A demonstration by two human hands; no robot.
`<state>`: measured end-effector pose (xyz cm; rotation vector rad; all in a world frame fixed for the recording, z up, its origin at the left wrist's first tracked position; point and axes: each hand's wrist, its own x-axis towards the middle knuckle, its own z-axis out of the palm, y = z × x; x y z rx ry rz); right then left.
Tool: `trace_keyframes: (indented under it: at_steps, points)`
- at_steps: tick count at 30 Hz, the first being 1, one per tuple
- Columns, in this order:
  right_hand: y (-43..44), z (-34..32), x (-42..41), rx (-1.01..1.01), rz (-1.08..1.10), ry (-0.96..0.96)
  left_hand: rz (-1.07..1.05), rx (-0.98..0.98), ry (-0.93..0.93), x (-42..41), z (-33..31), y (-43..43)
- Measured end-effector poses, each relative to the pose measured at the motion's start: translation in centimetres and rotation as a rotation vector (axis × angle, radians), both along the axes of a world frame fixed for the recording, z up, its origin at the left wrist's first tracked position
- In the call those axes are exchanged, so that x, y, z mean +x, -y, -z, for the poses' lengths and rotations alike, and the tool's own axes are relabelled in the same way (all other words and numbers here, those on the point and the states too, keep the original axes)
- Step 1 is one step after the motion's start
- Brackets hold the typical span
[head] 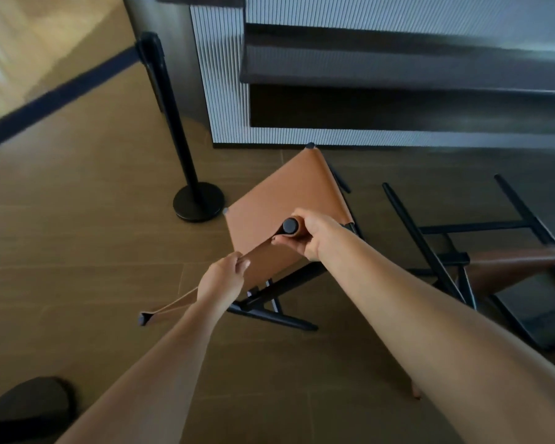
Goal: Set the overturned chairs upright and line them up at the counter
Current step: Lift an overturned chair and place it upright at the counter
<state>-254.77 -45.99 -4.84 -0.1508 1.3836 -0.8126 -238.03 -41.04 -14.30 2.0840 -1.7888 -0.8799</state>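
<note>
Here: a tan leather chair with a black frame [285,193] stands on its legs on the brown tiled floor [77,225], seat facing up. Its far corner sits close to the foot of the white ribbed counter [228,91].

Right hand [311,237]: fingers curled tight round the leather-wrapped top of one back post, just behind the post's round black end cap [289,225].

Left hand [221,280]: pinches the tan leather back strap [173,304] roughly midway along, thumb on one face and fingers folded over the other. The strap runs from the capped post down to the other post end at lower left.

A second, overturned chair [510,267] (same tan leather, same black frame) lies to the right on the floor with its legs up and angled toward the counter. Neither hand touches it.

A dark counter ledge [366,68] juts out above and beyond both chairs.

A black stanchion post with a round base [198,201] stands just left of the held chair. A dark blue belt [55,94] stretches from its top toward the upper left.

A dark rounded shape [29,408] sits at the lower left edge, possibly another stanchion base, but too blurred to tell.
</note>
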Motion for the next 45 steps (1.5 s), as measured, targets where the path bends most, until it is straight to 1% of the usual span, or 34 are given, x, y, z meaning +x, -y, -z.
trace_keyframes:
  at_steps: [6,10,14,21,23,27,31,37,45]
  points:
    - [2.8,-0.7,-2.6,-0.004,0.08,0.126,0.002,-0.088,0.134,-1.8,-2.3,4.0]
    - [4.0,-1.4,-4.8,-0.006,0.148,0.185,0.051,-0.127,0.214,-3.3,-4.2,6.4]
    - [5.1,-2.0,-7.2,0.004,0.242,0.243,0.14,-0.205,0.237,-5.1,-5.8,8.6]
    - [6.5,-1.9,-9.9,0.023,0.377,0.347,0.256,-0.271,0.279,-7.1,-7.7,11.6]
    - [6.5,-1.8,-10.8,0.036,0.411,0.355,0.287,-0.282,0.256,-7.7,-8.1,12.3]
    - [6.1,-1.5,-12.8,0.069,0.507,0.337,0.322,-0.223,0.168,-8.9,-8.5,13.6]
    - [4.8,-0.7,-15.3,0.092,0.623,0.256,0.449,-0.271,0.131,-10.7,-7.9,13.8]
    - [2.0,1.2,-18.7,0.103,0.768,0.269,0.652,-0.315,0.189,-14.4,-6.8,13.6]
    - [-2.4,4.4,-20.8,0.152,0.894,0.303,0.823,-0.314,0.202,-17.3,-5.2,11.7]
